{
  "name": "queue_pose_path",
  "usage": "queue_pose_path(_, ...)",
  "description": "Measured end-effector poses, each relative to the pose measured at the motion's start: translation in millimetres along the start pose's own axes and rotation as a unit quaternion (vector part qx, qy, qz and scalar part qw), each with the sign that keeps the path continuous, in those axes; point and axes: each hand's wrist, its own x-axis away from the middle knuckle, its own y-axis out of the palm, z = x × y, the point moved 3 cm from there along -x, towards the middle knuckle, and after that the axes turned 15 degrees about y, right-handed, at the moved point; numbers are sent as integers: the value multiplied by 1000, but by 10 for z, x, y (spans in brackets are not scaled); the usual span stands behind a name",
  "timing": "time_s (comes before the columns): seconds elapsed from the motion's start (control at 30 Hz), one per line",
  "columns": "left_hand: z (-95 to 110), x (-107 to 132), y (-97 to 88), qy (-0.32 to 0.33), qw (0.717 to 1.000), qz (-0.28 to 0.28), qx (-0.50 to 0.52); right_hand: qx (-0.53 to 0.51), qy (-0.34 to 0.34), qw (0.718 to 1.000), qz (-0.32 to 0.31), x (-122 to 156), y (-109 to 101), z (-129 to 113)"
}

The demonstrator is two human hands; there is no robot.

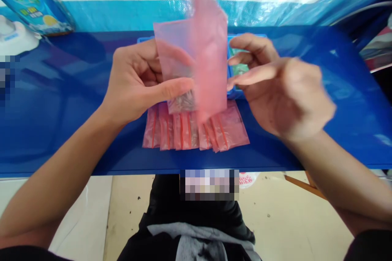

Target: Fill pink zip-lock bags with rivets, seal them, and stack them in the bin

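Note:
My left hand [134, 77] pinches a pink see-through plastic bag [174, 36] with its thumb in front and fingers behind. Small greyish metal-looking pieces [183, 101] lie in the bottom of that bag. Across its right side stands a second pink bag [211, 53], upright and blurred by motion, covering the tip of my left thumb. My right hand [275, 81] is at this second bag's right edge, fingers curled and partly smeared, with fingertips reaching the edge. Below, a row of overlapping pink zip bags [190, 130] with red-orange seals lies on the blue table [122, 155].
Behind the bags sits a blue tray [231, 89] holding green-looking packets [240, 65], mostly hidden. A blue detergent pack [36, 4] and a white object [15, 36] stand at the back left. Cloth-like items [375, 45] are at the right edge.

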Motion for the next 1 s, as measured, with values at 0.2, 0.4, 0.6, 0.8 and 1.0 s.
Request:
queue_pose_path(0.2,78,-7,121,-86,991,-56,89,-25,11,998,53,55,87,-24)
queue_pose_path(0.4,15,-116,-161,-17,995,38,-92,-51,6,998,34,74,77,-11)
queue_pose_path(0.6,-101,-136,-448,-40,955,25,-292,-91,-6,994,59,42,49,-6)
queue_pose_path(0.8,-54,-142,-458,-21,906,-88,-413,-24,-33,999,27,42,68,-35)
queue_pose_path(1.0,-136,-134,-600,-14,905,-90,-415,4,-37,999,30,53,67,-41)
